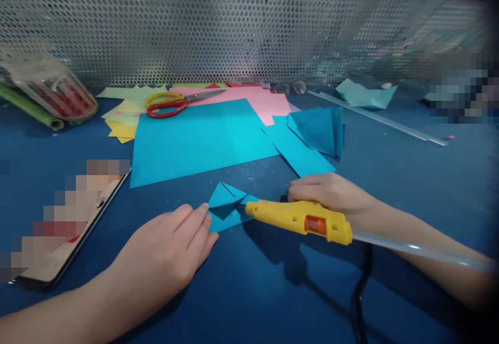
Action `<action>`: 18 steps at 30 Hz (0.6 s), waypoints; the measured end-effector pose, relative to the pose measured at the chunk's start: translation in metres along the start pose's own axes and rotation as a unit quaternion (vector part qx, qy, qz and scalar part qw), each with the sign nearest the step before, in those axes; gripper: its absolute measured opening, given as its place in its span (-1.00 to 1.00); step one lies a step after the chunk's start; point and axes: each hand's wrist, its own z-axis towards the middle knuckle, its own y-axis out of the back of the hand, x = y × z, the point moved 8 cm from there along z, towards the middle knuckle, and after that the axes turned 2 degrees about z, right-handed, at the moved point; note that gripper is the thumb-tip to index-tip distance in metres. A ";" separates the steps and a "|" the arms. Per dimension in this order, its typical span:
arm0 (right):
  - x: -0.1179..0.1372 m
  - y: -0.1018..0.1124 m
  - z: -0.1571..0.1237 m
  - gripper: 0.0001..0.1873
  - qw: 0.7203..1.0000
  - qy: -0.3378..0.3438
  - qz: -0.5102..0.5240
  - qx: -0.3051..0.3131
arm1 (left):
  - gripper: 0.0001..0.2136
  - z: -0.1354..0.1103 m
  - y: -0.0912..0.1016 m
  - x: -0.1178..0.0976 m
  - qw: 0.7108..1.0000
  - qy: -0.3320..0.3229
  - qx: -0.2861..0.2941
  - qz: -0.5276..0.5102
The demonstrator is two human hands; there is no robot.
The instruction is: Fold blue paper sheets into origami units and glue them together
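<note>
A small piece of folded blue paper [226, 198] lies on the table in the middle, its flap raised. My left hand [175, 240] grips its left edge, fingers closed against the paper. My right hand [331, 193] is closed on a yellow hot glue gun [284, 215], with the handle hidden from view. The gun lies sideways, and its nozzle reaches into the fold of the paper. A clear glue stick [421, 254] sticks out of its back end, and a black cord [362, 292] hangs below.
Beyond my hands lie a blue sheet [202, 141], red-and-yellow scissors [171, 106], pink paper [268, 102] and a larger folded blue piece [317, 131]. A phone [86, 235] is at left, near a jar [58, 87] and green roll [31, 106]. Another glue stick [374, 115] lies right.
</note>
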 end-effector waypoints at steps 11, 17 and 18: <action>0.013 -0.006 0.009 -0.90 1.000 0.002 0.006 -0.022 | -0.63 0.002 0.004 -0.001 1.000 0.007 -0.010 -0.007; 0.022 0.002 0.008 -0.87 0.999 0.014 -0.017 -0.045 | -0.62 0.000 0.004 0.000 1.000 0.006 -0.009 -0.005; 0.023 0.004 0.008 -0.86 0.998 0.018 -0.022 -0.051 | -0.62 0.000 0.004 0.000 1.000 0.006 -0.009 -0.004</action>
